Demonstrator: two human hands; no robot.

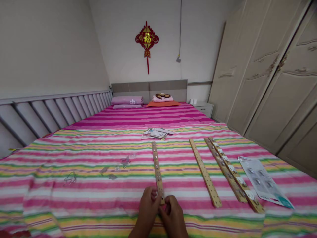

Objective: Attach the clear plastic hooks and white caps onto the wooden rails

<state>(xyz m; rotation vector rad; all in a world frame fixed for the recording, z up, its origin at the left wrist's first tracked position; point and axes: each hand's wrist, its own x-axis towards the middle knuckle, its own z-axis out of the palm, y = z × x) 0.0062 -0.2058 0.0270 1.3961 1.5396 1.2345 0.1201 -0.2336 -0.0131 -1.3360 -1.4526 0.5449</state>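
Observation:
Both my hands meet at the near end of a narrow wooden strip [156, 165] with holes and small clear pieces fixed along it, lying on the striped bedspread [74, 185]. My left hand [146, 213] pinches the strip's end from the left with its fingers closed. From the right, my right hand [174, 216] pinches something small and clear against the same end. To the right lie a bare perforated strip [205, 172] and two strips [232, 173] carrying round white pieces.
A blister card of small parts [264, 181] lies at the far right. Empty packets [157, 133] sit mid-bed, loose clear bits [116, 168] to the left. Pillows [127, 100] and the headboard are at the far end, a wardrobe [272, 76] on the right, and a padded rail on the left.

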